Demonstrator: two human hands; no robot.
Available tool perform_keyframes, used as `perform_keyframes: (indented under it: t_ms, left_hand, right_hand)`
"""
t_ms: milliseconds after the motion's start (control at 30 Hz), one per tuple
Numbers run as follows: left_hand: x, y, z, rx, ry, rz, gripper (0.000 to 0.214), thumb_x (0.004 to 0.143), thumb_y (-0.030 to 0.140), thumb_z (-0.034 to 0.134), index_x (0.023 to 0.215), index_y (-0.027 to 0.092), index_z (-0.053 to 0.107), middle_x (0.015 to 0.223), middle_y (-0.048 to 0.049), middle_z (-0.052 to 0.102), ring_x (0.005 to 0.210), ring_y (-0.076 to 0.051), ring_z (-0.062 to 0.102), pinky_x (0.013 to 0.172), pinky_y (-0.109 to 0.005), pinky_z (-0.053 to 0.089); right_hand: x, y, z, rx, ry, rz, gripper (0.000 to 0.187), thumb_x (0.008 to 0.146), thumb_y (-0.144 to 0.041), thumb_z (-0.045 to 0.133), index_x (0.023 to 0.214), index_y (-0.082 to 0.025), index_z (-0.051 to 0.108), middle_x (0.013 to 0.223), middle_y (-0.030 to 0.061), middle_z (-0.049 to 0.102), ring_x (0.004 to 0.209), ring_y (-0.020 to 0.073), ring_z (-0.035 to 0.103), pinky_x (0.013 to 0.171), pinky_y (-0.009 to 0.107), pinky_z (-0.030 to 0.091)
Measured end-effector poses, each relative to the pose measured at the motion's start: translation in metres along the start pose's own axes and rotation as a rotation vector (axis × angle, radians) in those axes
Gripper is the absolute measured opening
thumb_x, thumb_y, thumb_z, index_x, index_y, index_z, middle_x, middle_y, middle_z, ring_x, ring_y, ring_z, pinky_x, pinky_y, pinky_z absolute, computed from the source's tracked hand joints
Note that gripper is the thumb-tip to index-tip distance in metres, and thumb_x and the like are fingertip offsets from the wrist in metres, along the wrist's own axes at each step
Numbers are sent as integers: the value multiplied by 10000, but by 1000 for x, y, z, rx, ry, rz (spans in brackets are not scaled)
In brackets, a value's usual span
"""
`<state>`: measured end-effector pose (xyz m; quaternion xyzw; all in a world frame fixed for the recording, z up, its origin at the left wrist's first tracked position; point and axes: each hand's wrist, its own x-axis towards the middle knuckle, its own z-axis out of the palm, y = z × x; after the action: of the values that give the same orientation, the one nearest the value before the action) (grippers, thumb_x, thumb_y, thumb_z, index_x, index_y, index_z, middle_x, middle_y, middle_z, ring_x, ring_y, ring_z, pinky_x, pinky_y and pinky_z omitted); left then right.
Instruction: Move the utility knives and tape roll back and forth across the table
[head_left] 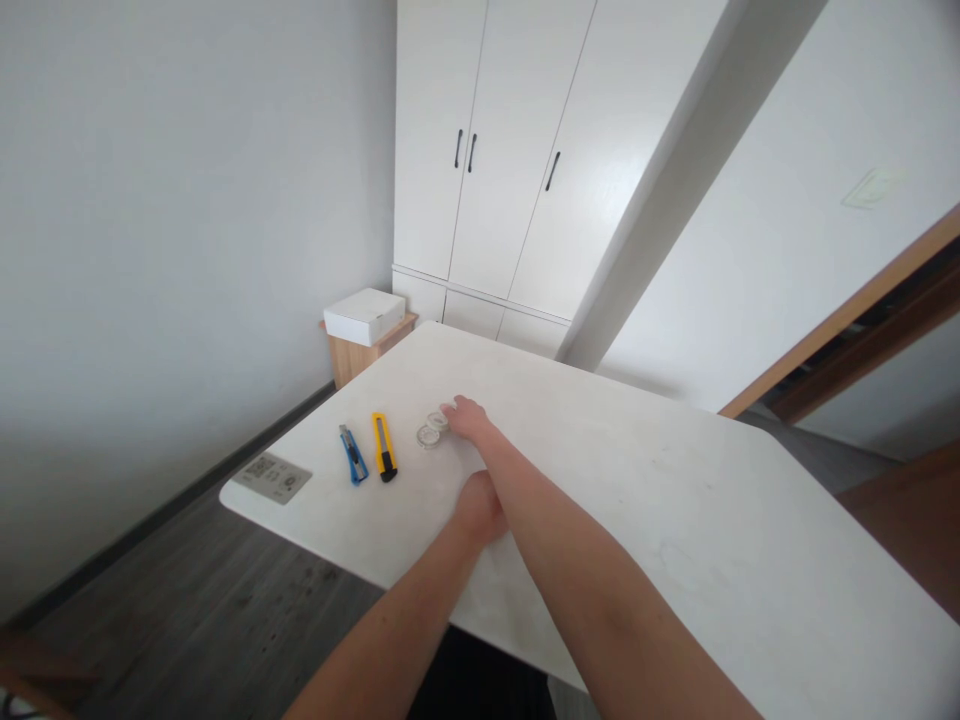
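My right hand (469, 417) reaches across to the far-left part of the white table (600, 440). Its bent fingers are closed at the edge of a small roll of clear tape (437, 421). A second clear tape roll (427, 436) lies flat beside it, the two overlapping in view. My left hand (480, 505) rests low over the table under my right forearm, which hides its fingers; whether it holds anything I cannot tell. Left of the rolls lie a yellow utility knife (382, 445) with a black end and a blue utility knife (352, 455).
A grey label (271, 476) with printed codes is on the table's left corner. Beyond the table, a white box (365, 315) sits on a wooden cabinet (349, 358) near the left wall. White wardrobe doors (510, 130) stand at the back.
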<state>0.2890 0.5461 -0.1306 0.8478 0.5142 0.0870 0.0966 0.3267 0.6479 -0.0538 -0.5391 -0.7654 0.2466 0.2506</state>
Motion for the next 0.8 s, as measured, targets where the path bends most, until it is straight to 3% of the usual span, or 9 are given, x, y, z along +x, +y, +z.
perform_keyframes:
  t_ms: [100,200,300,433,600,700,800]
  left_hand:
    - [0,5,-3,101,-9,17,334,925,286,425,970,120,711,1039,-219,710,1000,-361,658,907,-506,478]
    - [-2,12,-7,205,5,16,376,951,283,365,942,123,705,964,-197,718,911,-312,677,859,-461,493]
    - [-3,18,-11,329,22,21,398,985,308,332,931,160,697,942,-136,725,863,-239,681,826,-373,497]
    - [-5,21,-14,421,10,28,410,1007,335,318,912,192,690,937,-105,719,862,-214,671,811,-337,484]
    - [-4,21,-12,493,23,42,414,1017,342,303,883,195,666,921,-93,715,864,-212,665,775,-319,452]
    - [-3,20,-10,540,31,49,427,1020,358,292,874,196,659,912,-83,717,851,-211,665,736,-308,431]
    - [-3,19,-9,571,39,46,429,1020,369,293,891,198,665,920,-78,721,850,-208,665,726,-301,420]
  right_hand:
    - [-16,11,-9,25,19,5,395,1017,-309,440,1347,-121,552,1371,163,574,1301,246,509,1054,341,398]
    - [-47,38,-18,126,107,-34,373,995,-261,475,1340,-153,567,1395,111,568,1242,198,550,1070,307,385]
    - [-96,86,-17,299,268,-73,331,964,-254,487,1257,-180,622,1285,74,645,1078,175,630,1011,311,444]
    - [-173,171,5,390,433,-26,341,946,-366,470,1175,-204,664,1178,77,688,1018,210,656,911,354,523]
    - [-254,262,21,244,527,114,388,940,-453,434,1104,-219,697,1113,86,706,1020,252,659,911,410,532]
    - [-280,290,16,121,555,165,370,951,-425,442,1097,-206,701,1105,98,696,1019,253,648,937,410,511]
    - [-292,300,14,6,558,187,347,969,-375,451,1130,-180,688,1091,112,665,1006,241,629,939,383,495]
